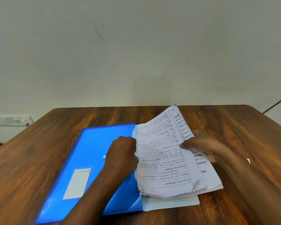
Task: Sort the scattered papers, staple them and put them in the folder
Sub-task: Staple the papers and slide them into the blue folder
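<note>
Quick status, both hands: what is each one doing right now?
Left hand: curled, gripping the blue folder at its open edge.
Right hand: pinching the stack of papers by its right edge.

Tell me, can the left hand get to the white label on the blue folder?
Probably yes. The left hand rests on the blue folder, and the white label lies uncovered just beside its forearm.

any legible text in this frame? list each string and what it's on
All upside down to the camera.
"PROJEC", cut off: printed sheet held by the right hand.
"DESCRI", cut off: same sheet.
"INITIA", cut off, above numbered lines "2 Pres", "3 Use", "4 Ope": same sheet, far end.
Handwriting on the lined sheet: too small to read.
White label on the blue folder: blurred, unreadable.
</note>
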Tool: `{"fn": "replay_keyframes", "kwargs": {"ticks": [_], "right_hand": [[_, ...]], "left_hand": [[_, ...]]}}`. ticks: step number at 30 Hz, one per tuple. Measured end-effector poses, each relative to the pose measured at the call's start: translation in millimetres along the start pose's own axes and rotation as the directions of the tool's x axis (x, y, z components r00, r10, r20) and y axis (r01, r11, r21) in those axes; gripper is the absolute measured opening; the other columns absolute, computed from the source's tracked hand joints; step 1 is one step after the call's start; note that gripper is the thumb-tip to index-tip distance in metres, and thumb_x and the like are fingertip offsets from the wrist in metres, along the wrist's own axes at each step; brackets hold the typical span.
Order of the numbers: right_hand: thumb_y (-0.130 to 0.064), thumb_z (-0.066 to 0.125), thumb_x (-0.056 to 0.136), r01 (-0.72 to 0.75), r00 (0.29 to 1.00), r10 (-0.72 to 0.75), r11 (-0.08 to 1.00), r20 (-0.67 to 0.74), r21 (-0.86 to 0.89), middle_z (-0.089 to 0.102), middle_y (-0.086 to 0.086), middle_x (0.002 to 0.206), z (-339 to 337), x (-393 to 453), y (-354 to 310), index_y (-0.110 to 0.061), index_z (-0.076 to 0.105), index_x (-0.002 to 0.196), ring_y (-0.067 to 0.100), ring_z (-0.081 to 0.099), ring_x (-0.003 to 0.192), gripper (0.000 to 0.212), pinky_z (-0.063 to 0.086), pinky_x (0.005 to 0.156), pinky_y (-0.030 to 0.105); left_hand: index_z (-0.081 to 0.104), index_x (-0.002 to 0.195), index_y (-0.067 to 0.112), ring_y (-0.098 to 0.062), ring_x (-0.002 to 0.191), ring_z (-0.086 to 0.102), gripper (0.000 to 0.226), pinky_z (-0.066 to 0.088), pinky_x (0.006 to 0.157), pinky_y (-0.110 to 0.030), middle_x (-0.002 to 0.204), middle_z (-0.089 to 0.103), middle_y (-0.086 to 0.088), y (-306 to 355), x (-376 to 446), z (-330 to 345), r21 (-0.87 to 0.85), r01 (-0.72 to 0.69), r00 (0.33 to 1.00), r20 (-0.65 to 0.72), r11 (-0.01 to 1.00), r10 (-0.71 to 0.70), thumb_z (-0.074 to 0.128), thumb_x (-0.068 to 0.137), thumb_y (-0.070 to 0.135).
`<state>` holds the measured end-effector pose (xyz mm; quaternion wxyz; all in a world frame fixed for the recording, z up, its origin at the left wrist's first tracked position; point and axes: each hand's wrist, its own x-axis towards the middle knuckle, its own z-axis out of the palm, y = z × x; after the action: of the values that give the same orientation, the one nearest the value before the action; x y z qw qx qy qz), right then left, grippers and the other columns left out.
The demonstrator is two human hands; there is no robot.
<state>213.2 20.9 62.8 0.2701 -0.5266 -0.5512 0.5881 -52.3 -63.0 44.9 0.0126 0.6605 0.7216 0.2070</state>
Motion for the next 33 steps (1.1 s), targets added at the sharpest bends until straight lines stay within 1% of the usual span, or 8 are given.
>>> {"fn": "replay_keyframes", "kwargs": {"ticks": [8, 12, 14, 18, 22, 24, 28, 33], "right_hand": [[0.013, 0.068, 0.087, -0.055, 0.998, 0.055, 0.999, 0.021, -0.001, 0.075, 0.028, 0.107, -4, 1, 2, 0.01, 0.061, 0.118, 0.048, 0.073, 0.099, 0.031, 0.052, 0.096, 0.067], [0.013, 0.069, 0.087, -0.037, 0.999, 0.036, 0.998, -0.03, -0.053, 0.077, 0.025, 0.103, -4, 1, 1, 0.009, 0.062, 0.116, 0.044, 0.076, 0.09, 0.03, 0.061, 0.082, 0.06], [0.013, 0.069, 0.087, -0.031, 0.998, 0.028, 0.998, -0.052, -0.06, 0.077, 0.024, 0.1, -4, 1, 2, 0.008, 0.064, 0.113, 0.042, 0.077, 0.086, 0.027, 0.065, 0.073, 0.054], [0.01, 0.07, 0.087, 0.01, 0.995, -0.02, 0.995, -0.096, -0.103, 0.079, 0.019, 0.1, -4, 5, 4, 0.004, 0.067, 0.11, 0.039, 0.078, 0.087, 0.024, 0.061, 0.085, 0.059], [0.01, 0.072, 0.086, 0.025, 0.99, -0.038, 0.995, -0.133, -0.097, 0.079, 0.017, 0.099, -1, 6, 6, 0.001, 0.068, 0.105, 0.038, 0.078, 0.086, 0.022, 0.062, 0.083, 0.058], [0.01, 0.072, 0.085, 0.036, 0.986, -0.051, 0.995, -0.156, -0.097, 0.08, 0.016, 0.097, 1, 6, 6, -0.002, 0.07, 0.101, 0.035, 0.079, 0.082, 0.019, 0.065, 0.076, 0.052], [0.011, 0.072, 0.085, 0.091, 0.972, -0.119, 0.985, -0.202, -0.145, 0.08, 0.008, 0.092, 4, 8, 11, -0.005, 0.071, 0.094, 0.018, 0.079, 0.072, 0.018, 0.062, 0.056, 0.029], [0.009, 0.074, 0.082, 0.095, 0.972, -0.126, 0.983, -0.2, -0.158, 0.081, 0.008, 0.097, 7, 16, 18, -0.003, 0.072, 0.103, 0.025, 0.079, 0.086, 0.024, 0.062, 0.085, 0.048]], "left_hand": [[0.068, 0.075, 0.017, -0.013, 0.068, 0.059, 0.015, 0.059, 0.06, -0.041, 0.068, 0.062, 0.008, 4, -1, 0, -0.111, -0.078, 0.993, -0.093, 0.991, 0.068, 0.074, 0.069, 0.005], [0.071, 0.076, 0.017, -0.013, 0.066, 0.06, 0.015, 0.059, 0.06, -0.038, 0.067, 0.063, 0.009, 6, -3, -4, -0.125, -0.135, 0.989, -0.077, 0.983, 0.126, 0.074, 0.07, 0.004], [0.075, 0.08, 0.018, -0.013, 0.07, 0.06, 0.015, 0.057, 0.063, -0.035, 0.072, 0.065, 0.009, 9, -4, -6, -0.092, -0.172, 0.985, -0.053, 0.981, 0.167, 0.071, 0.073, 0.005], [0.082, 0.091, 0.023, -0.018, 0.087, 0.064, 0.024, 0.054, 0.072, -0.031, 0.095, 0.068, 0.006, 12, -5, -7, -0.041, -0.215, 0.976, 0.018, 0.976, 0.216, 0.065, 0.083, 0.007], [0.082, 0.09, 0.022, -0.021, 0.09, 0.065, 0.025, 0.055, 0.075, -0.035, 0.1, 0.066, 0.003, 15, -6, -5, 0.008, -0.231, 0.972, 0.054, 0.973, 0.23, 0.062, 0.089, 0.006], [0.08, 0.089, 0.02, -0.021, 0.09, 0.065, 0.023, 0.055, 0.074, -0.036, 0.1, 0.065, 0.003, 16, -6, -3, 0.037, -0.22, 0.973, 0.076, 0.975, 0.217, 0.062, 0.089, 0.007], [0.073, 0.088, 0.013, -0.024, 0.091, 0.065, 0.009, 0.054, 0.071, -0.034, 0.103, 0.064, -0.002, 23, -7, -2, 0.12, -0.148, 0.98, 0.149, 0.982, 0.13, 0.068, 0.082, 0.009], [0.068, 0.101, 0.013, -0.024, 0.101, 0.062, 0.026, 0.051, 0.071, -0.031, 0.113, 0.055, -0.002, 31, -15, -9, 0.187, -0.097, 0.963, 0.264, 0.978, 0.045, 0.081, 0.077, 0.013]]}}
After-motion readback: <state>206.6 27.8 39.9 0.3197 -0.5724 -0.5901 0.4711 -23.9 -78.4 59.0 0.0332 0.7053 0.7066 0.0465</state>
